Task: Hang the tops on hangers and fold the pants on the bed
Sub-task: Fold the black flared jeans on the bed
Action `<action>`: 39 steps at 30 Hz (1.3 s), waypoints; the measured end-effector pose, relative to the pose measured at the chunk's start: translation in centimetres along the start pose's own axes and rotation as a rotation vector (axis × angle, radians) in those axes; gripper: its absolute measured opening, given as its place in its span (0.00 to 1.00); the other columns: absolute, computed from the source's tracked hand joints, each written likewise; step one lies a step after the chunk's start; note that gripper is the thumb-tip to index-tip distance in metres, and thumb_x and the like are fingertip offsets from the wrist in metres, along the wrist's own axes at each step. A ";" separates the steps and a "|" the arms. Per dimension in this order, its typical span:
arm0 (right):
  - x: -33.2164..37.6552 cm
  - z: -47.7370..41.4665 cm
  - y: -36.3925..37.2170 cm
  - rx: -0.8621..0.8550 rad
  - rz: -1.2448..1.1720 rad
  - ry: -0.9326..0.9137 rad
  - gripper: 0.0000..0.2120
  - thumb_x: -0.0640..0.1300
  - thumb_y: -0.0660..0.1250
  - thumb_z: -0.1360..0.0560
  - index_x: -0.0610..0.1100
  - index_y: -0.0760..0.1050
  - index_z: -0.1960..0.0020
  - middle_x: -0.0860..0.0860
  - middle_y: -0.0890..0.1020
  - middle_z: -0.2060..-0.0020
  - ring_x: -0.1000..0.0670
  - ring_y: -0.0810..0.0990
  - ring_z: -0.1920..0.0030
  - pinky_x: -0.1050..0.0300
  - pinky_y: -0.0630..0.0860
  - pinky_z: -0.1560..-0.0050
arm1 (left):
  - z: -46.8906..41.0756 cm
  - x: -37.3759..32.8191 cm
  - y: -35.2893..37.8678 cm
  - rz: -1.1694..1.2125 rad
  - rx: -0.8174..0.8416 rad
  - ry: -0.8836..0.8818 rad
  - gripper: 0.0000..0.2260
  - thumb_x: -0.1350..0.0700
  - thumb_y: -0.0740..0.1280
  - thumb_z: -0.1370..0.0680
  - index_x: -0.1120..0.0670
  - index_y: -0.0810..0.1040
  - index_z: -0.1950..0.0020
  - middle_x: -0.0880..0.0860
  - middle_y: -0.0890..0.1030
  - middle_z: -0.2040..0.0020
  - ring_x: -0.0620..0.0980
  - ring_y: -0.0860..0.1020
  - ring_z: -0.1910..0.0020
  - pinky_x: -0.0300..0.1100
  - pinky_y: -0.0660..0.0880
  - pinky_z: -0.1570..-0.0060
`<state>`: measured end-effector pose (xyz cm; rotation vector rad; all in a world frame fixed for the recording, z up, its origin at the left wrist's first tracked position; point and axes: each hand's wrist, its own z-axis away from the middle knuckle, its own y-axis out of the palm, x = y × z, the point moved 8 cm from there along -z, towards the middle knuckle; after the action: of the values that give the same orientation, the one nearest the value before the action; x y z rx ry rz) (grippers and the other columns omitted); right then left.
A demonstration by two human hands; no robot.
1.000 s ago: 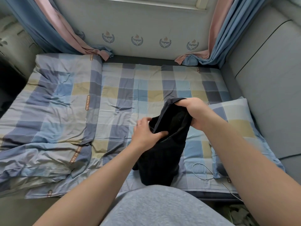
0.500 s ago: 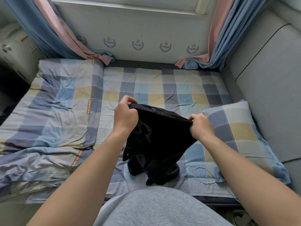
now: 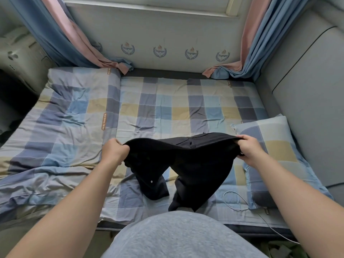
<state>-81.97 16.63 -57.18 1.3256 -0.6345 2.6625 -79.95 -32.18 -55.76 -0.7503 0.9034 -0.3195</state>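
Note:
A pair of black pants [image 3: 188,164] hangs stretched by its waistband above the bed [image 3: 167,107], which has a blue, yellow and grey checked sheet. My left hand [image 3: 114,151] grips the waistband's left end. At the right end, my right hand [image 3: 248,148] grips it too. The two legs hang down toward me, and their lower ends touch the sheet near the bed's front edge.
A checked duvet [image 3: 61,127] lies rumpled over the bed's left half. A matching pillow [image 3: 275,146] lies at the right, with a white cable [image 3: 236,200] beside it. Blue and pink curtains [image 3: 74,40] hang at the far corners. A grey padded wall [image 3: 312,94] bounds the right side.
My hands moved apart along the waistband, pulling the bunched pants out wide; the two legs now hang separate.

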 end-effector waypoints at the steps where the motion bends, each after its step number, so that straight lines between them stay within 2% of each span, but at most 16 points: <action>1: 0.5 -0.2 0.0 0.023 0.034 -0.038 0.12 0.30 0.60 0.21 0.43 0.78 0.46 0.43 0.80 0.56 0.46 0.76 0.59 0.56 0.74 0.63 | -0.1 0.9 0.4 -0.013 0.026 -0.029 0.02 0.62 0.63 0.26 0.59 0.71 0.58 0.61 0.78 0.59 0.62 0.80 0.60 0.48 0.79 0.69; 5: 1.6 -0.4 -1.9 -0.032 0.388 -0.213 0.17 0.24 0.59 0.27 0.42 0.80 0.51 0.40 0.81 0.53 0.40 0.79 0.54 0.55 0.74 0.57 | -0.3 3.8 1.5 0.049 0.081 -0.115 0.10 0.64 0.58 0.28 0.64 0.77 0.53 0.64 0.83 0.57 0.59 0.84 0.67 0.56 0.83 0.63; 7: 1.6 0.0 -2.5 -0.106 0.552 -0.272 0.17 0.25 0.59 0.29 0.43 0.80 0.53 0.40 0.81 0.51 0.40 0.78 0.52 0.56 0.70 0.55 | -0.2 4.8 2.1 0.041 0.089 -0.141 0.14 0.64 0.57 0.28 0.65 0.76 0.46 0.65 0.83 0.53 0.62 0.85 0.62 0.59 0.83 0.59; 10: 0.0 0.3 -3.2 -0.223 0.486 -0.218 0.14 0.29 0.59 0.27 0.44 0.78 0.51 0.40 0.81 0.49 0.41 0.77 0.52 0.54 0.72 0.54 | 0.5 5.5 3.3 -0.037 0.119 -0.139 0.18 0.63 0.56 0.24 0.61 0.67 0.34 0.64 0.79 0.42 0.65 0.83 0.52 0.54 0.82 0.59; 13: -3.0 0.6 -1.7 -0.107 0.158 0.007 0.13 0.30 0.55 0.22 0.45 0.74 0.50 0.41 0.80 0.51 0.39 0.79 0.51 0.47 0.81 0.61 | 1.8 5.4 5.1 -0.121 0.267 -0.093 0.16 0.64 0.52 0.22 0.53 0.72 0.39 0.60 0.81 0.46 0.59 0.85 0.57 0.47 0.78 0.64; 15: -3.2 1.0 -0.4 -0.043 0.111 0.039 0.12 0.33 0.54 0.20 0.46 0.73 0.50 0.42 0.79 0.51 0.42 0.79 0.53 0.50 0.80 0.66 | 2.3 5.6 6.1 -0.200 0.354 -0.065 0.12 0.64 0.55 0.22 0.53 0.75 0.47 0.57 0.81 0.52 0.56 0.81 0.57 0.44 0.74 0.64; 17: -2.4 1.4 0.6 -0.003 0.173 -0.009 0.10 0.35 0.54 0.19 0.45 0.73 0.47 0.42 0.78 0.50 0.42 0.78 0.53 0.53 0.78 0.63 | 2.6 6.2 6.7 -0.240 0.394 -0.069 0.02 0.62 0.64 0.24 0.56 0.73 0.54 0.57 0.76 0.57 0.53 0.75 0.60 0.41 0.68 0.65; 19: -1.3 1.6 1.8 0.065 0.234 -0.078 0.08 0.34 0.60 0.21 0.44 0.73 0.46 0.40 0.79 0.51 0.41 0.77 0.53 0.52 0.76 0.58 | 2.7 6.6 7.9 -0.240 0.433 -0.059 0.09 0.56 0.72 0.25 0.58 0.73 0.56 0.58 0.77 0.58 0.54 0.76 0.60 0.42 0.69 0.63; 22: 0.6 2.5 2.9 0.178 0.348 -0.188 0.15 0.27 0.64 0.26 0.44 0.74 0.47 0.43 0.79 0.53 0.44 0.77 0.54 0.53 0.74 0.58 | 2.7 6.8 8.3 -0.343 0.363 -0.036 0.15 0.48 0.70 0.22 0.61 0.79 0.49 0.60 0.82 0.53 0.58 0.81 0.51 0.46 0.73 0.59; 24: 1.4 2.9 3.0 0.200 0.454 -0.245 0.18 0.25 0.60 0.28 0.44 0.75 0.48 0.44 0.79 0.55 0.45 0.77 0.55 0.55 0.73 0.61 | 2.4 7.1 8.0 -0.437 0.318 -0.021 0.16 0.49 0.68 0.20 0.62 0.79 0.45 0.57 0.80 0.57 0.58 0.81 0.51 0.45 0.72 0.64; 26: 2.1 3.0 2.7 0.175 0.580 -0.308 0.17 0.25 0.58 0.28 0.44 0.76 0.50 0.45 0.79 0.57 0.44 0.77 0.56 0.56 0.72 0.63 | 2.2 7.3 7.6 -0.466 0.299 0.026 0.12 0.50 0.70 0.21 0.59 0.77 0.55 0.53 0.75 0.65 0.55 0.79 0.58 0.43 0.66 0.70; 28: 2.3 2.9 2.1 0.119 0.667 -0.329 0.17 0.26 0.56 0.28 0.43 0.77 0.53 0.44 0.79 0.58 0.42 0.77 0.56 0.55 0.72 0.63 | 2.0 7.6 7.3 -0.482 0.296 0.069 0.15 0.51 0.73 0.24 0.57 0.72 0.63 0.52 0.73 0.68 0.51 0.75 0.66 0.43 0.64 0.71; 32: 2.4 2.8 1.4 0.025 0.701 -0.356 0.18 0.24 0.54 0.29 0.43 0.75 0.55 0.43 0.76 0.56 0.40 0.73 0.54 0.55 0.66 0.65 | 2.3 6.6 7.4 -0.493 0.280 0.186 0.15 0.61 0.71 0.27 0.55 0.67 0.69 0.52 0.71 0.70 0.52 0.71 0.68 0.42 0.60 0.73; 34: 2.3 2.9 1.2 -0.007 0.658 -0.345 0.19 0.24 0.52 0.30 0.45 0.72 0.55 0.45 0.75 0.60 0.41 0.73 0.56 0.54 0.67 0.64 | 2.7 5.8 7.5 -0.488 0.253 0.230 0.11 0.65 0.64 0.28 0.54 0.66 0.67 0.53 0.74 0.66 0.52 0.71 0.66 0.42 0.61 0.73; 36: 2.0 3.0 1.0 -0.033 0.617 -0.310 0.20 0.24 0.51 0.29 0.47 0.71 0.52 0.47 0.75 0.59 0.43 0.73 0.57 0.52 0.69 0.63 | 3.1 5.3 7.8 -0.481 0.254 0.242 0.08 0.66 0.61 0.27 0.53 0.66 0.58 0.55 0.75 0.61 0.52 0.73 0.64 0.44 0.67 0.71; 39: 1.9 3.1 1.3 -0.014 0.518 -0.307 0.14 0.30 0.55 0.22 0.46 0.71 0.47 0.47 0.76 0.55 0.45 0.74 0.55 0.53 0.69 0.63 | 3.6 4.8 8.3 -0.478 0.290 0.225 0.12 0.65 0.57 0.26 0.53 0.69 0.45 0.55 0.77 0.57 0.56 0.79 0.61 0.49 0.80 0.69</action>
<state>-81.20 14.06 -54.46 1.7944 -1.1737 2.8316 -74.62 -27.33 -63.03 -0.6614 0.8557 -0.9522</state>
